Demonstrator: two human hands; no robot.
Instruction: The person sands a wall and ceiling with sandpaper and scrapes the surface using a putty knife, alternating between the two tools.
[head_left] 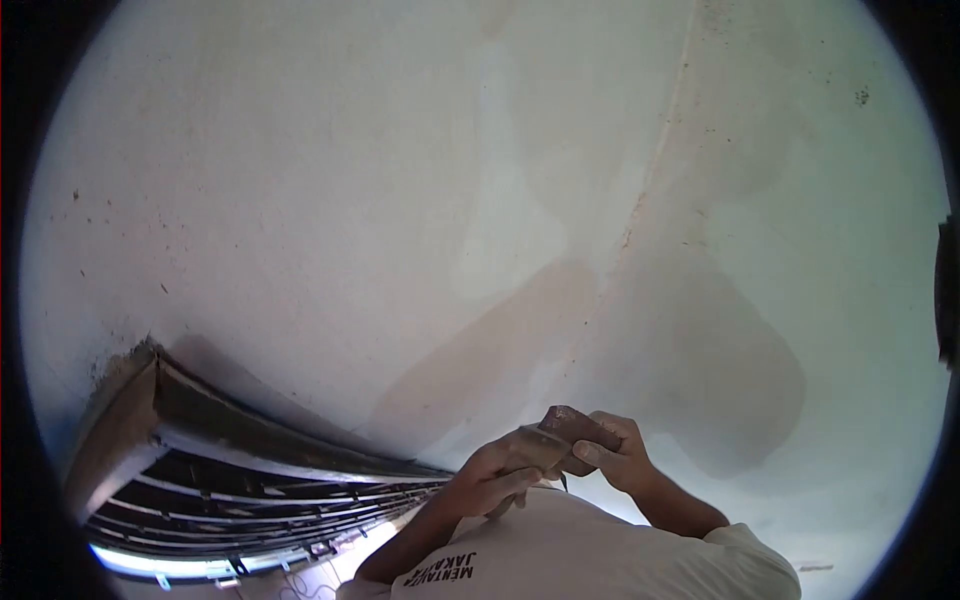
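Observation:
Both of my hands come together in front of my chest, at the bottom of the head view. Between them is a curled, dark reddish-brown sheet of sandpaper (pixel 575 425) with a rough-looking face. My left hand (pixel 495 472) is closed around its paler, greyish-brown end, the fingers bent underneath. On the other side my right hand (pixel 622 455) grips the brown end, its thumb lying on top. Part of the sheet is hidden by my fingers, so its full shape cannot be made out.
A large pale wall (pixel 380 180) fills most of the view, with damp-looking darker patches, specks and a long crack (pixel 650 170). At lower left a dark-framed opening (pixel 250 440) has metal bars (pixel 260 510). A dark object (pixel 945 290) shows at the right edge.

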